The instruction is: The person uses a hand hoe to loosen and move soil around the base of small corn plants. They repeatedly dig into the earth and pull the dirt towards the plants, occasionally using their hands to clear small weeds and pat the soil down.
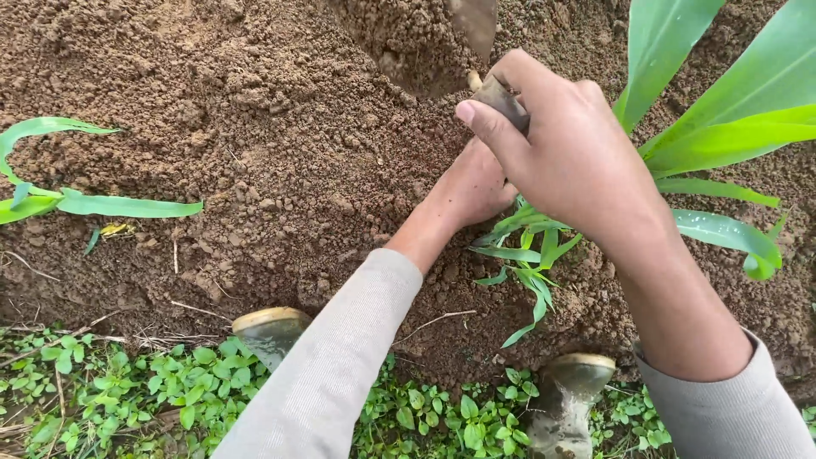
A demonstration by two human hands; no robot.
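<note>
My right hand point(568, 144) is closed around the handle of a digging tool point(500, 95), whose muddy blade point(473, 21) stands in loose brown soil point(280, 127) at the top of the view. My left hand point(473, 185) reaches under the right one and is pressed into the soil at the base of a small grassy weed point(525, 253). Whether its fingers grip the weed is hidden by my right hand. Both arms wear grey sleeves.
Broad green maize leaves point(731, 110) rise at the right, and another young plant point(59, 200) lies at the left. The toes of my two muddy boots point(270, 330) point(568, 399) stand at the soil's edge among low green weeds point(170, 399).
</note>
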